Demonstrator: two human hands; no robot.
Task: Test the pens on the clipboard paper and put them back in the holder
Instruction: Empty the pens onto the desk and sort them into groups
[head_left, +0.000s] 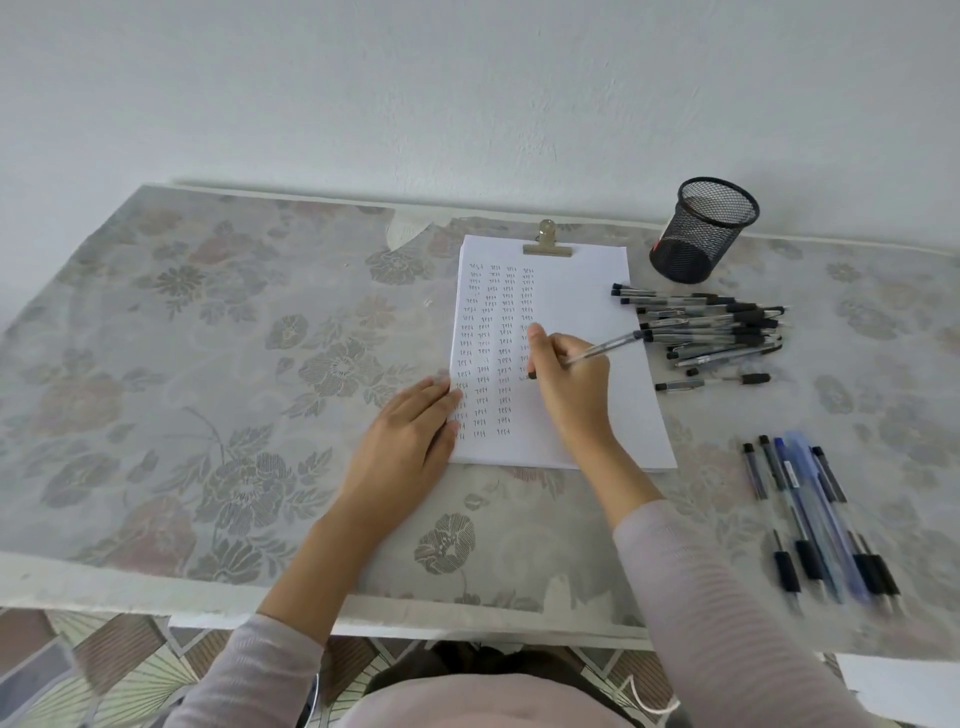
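Note:
White paper (587, 291) lies clipped to a clipboard under a brass clip (547, 244), with columns of small pen marks down its left half. My right hand (569, 384) grips a clear pen (605, 347) with its tip on the paper by the fourth column. My left hand (410, 431) rests flat on the paper's left edge. A black mesh holder (704, 231) stands upright at the back right and looks empty. A pile of several black-capped pens (717, 327) lies just right of the paper.
A second group of several pens (821, 514), some blue, lies near the front right edge. The table (208, 364) has a floral cloth and stands against a white wall. Tiled floor shows below the front edge.

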